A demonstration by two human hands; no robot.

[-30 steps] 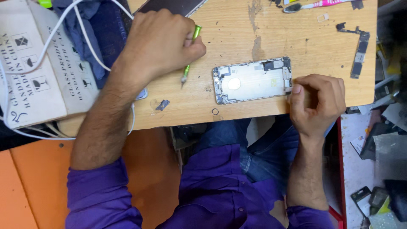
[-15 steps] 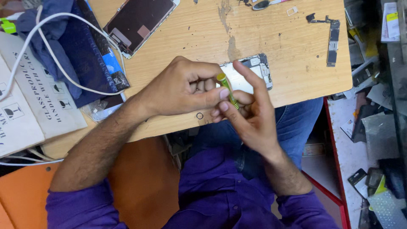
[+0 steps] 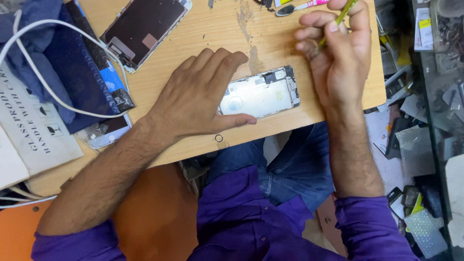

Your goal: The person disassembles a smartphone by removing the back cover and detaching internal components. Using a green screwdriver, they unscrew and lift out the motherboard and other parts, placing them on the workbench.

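Note:
An opened silver phone body lies on the wooden table, its inner parts showing at the right end. My left hand rests flat on its left end, thumb along the near edge, fingers spread. My right hand is raised over the table's far right part, closed on a thin yellow-green screwdriver that points up and away. A detached phone screen lies face down at the far left of the table.
A dark blue cloth with a white cable over it and a white cardboard box sit at the left. A small ring lies near the table's front edge. Phone parts litter the shelves at right.
The screwdriver passed from my left hand to my right hand, which has lifted away to the far right. My left hand has come down flat onto the phone body.

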